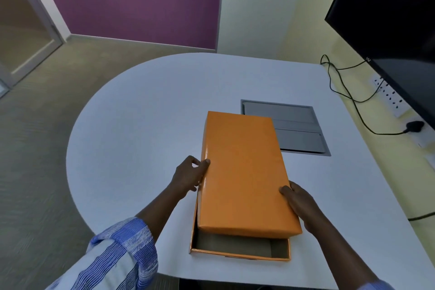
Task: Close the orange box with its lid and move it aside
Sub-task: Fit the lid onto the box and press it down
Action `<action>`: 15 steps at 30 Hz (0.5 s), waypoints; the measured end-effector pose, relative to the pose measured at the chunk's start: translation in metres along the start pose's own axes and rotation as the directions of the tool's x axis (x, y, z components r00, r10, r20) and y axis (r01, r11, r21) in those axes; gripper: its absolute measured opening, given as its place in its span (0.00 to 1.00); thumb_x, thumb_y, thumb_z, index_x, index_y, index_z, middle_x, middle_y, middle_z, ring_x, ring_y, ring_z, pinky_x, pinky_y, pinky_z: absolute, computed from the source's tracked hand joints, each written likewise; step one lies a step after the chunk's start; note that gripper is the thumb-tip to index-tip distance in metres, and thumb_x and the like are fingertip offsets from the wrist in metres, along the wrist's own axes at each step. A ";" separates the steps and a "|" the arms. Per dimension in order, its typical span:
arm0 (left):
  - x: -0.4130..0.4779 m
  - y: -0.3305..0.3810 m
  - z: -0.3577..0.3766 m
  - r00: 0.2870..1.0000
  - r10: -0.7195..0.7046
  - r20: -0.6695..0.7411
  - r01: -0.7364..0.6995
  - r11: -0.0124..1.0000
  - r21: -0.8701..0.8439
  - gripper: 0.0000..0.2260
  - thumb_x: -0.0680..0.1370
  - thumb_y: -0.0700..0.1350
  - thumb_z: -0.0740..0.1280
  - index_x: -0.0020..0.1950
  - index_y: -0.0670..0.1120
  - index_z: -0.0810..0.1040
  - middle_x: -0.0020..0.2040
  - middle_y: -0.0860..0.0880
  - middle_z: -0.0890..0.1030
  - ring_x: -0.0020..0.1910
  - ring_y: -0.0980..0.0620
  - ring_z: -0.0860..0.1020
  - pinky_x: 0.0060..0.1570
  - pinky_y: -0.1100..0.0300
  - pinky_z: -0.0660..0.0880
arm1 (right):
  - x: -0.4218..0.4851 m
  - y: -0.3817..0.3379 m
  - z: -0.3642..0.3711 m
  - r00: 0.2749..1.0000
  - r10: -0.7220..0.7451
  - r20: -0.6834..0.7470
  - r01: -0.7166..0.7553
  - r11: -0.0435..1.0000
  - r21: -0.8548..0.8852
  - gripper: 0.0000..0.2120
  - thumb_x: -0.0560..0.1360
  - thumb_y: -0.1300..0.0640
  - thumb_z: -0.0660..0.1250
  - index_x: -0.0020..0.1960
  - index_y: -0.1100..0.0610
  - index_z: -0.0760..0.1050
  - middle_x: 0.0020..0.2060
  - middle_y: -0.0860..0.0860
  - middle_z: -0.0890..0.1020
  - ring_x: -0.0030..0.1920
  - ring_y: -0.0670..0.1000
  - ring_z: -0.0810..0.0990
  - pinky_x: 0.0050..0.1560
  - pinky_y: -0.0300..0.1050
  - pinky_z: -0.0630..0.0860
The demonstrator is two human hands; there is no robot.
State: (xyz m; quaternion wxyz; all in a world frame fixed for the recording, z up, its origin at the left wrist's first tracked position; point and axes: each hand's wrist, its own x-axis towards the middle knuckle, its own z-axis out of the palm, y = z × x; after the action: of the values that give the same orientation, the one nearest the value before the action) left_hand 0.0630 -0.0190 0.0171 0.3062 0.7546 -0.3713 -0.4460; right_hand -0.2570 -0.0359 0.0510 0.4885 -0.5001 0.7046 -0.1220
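Note:
An orange lid point(244, 172) lies over the orange box point(237, 253), shifted toward the far side, so the box's near end shows its grey inside. My left hand point(189, 175) grips the lid's left long edge. My right hand point(300, 205) holds the lid's right edge near the front corner. The box rests on the white table point(141, 125), near its front edge. Most of the box is hidden under the lid.
A grey recessed cable hatch point(299, 134) sits in the table just beyond and right of the lid. A black screen point(395, 30) hangs at the right, with black cables point(348, 99) and a wall socket strip point(390, 96). The table's rounded edge curves off to the left.

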 end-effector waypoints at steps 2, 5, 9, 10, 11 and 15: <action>-0.003 -0.003 0.000 1.000 0.029 0.009 -0.029 1.000 -0.002 0.19 0.78 0.62 0.66 0.60 0.49 0.74 0.49 0.47 0.82 0.41 0.50 0.82 0.31 0.60 0.78 | 0.000 -0.001 0.001 1.000 0.003 0.003 -0.003 1.000 -0.002 0.24 0.83 0.46 0.59 0.77 0.51 0.65 0.59 0.52 0.78 0.54 0.55 0.79 0.55 0.54 0.75; -0.008 -0.006 0.003 0.999 0.030 -0.029 -0.031 0.999 -0.018 0.17 0.79 0.59 0.68 0.59 0.48 0.75 0.52 0.47 0.80 0.41 0.53 0.81 0.28 0.64 0.77 | 0.001 0.001 0.002 1.000 0.014 0.010 -0.014 1.000 0.020 0.24 0.83 0.45 0.60 0.77 0.50 0.65 0.59 0.50 0.77 0.55 0.55 0.79 0.55 0.54 0.75; -0.012 -0.011 0.006 1.000 0.009 -0.025 -0.010 1.000 -0.028 0.16 0.78 0.57 0.68 0.51 0.45 0.75 0.47 0.47 0.80 0.42 0.51 0.81 0.33 0.61 0.79 | 0.001 0.006 0.001 1.000 0.020 0.010 -0.021 0.998 0.052 0.24 0.82 0.46 0.61 0.76 0.50 0.66 0.59 0.51 0.78 0.53 0.54 0.79 0.55 0.55 0.76; -0.012 -0.012 0.006 1.000 0.002 -0.012 -0.003 0.999 -0.032 0.16 0.78 0.57 0.68 0.50 0.44 0.74 0.46 0.47 0.80 0.42 0.50 0.82 0.34 0.60 0.79 | 0.001 0.008 0.001 1.000 0.021 0.012 -0.022 0.998 0.060 0.23 0.82 0.46 0.61 0.76 0.50 0.66 0.59 0.51 0.78 0.53 0.54 0.79 0.55 0.55 0.76; -0.012 -0.013 0.005 1.000 -0.002 0.006 0.002 0.999 -0.033 0.16 0.78 0.57 0.68 0.49 0.44 0.74 0.46 0.46 0.80 0.42 0.50 0.82 0.35 0.59 0.79 | 0.001 0.010 0.000 1.000 0.022 0.018 -0.023 0.997 0.072 0.23 0.82 0.46 0.61 0.76 0.50 0.66 0.60 0.51 0.78 0.54 0.54 0.80 0.55 0.56 0.76; -0.011 -0.014 -0.001 0.997 -0.005 0.079 0.008 0.999 -0.041 0.15 0.78 0.54 0.70 0.48 0.43 0.73 0.49 0.43 0.81 0.48 0.47 0.82 0.38 0.57 0.82 | 0.001 0.017 -0.004 0.997 0.050 0.054 -0.060 0.978 0.198 0.23 0.81 0.50 0.64 0.75 0.51 0.67 0.64 0.55 0.79 0.59 0.60 0.80 0.62 0.62 0.77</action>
State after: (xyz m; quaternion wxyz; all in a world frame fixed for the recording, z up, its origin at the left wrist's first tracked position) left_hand 0.0647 -0.0026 0.0115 0.3054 0.7313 -0.3715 -0.4837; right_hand -0.2701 -0.0301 0.0409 0.5563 -0.4319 0.6902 -0.1661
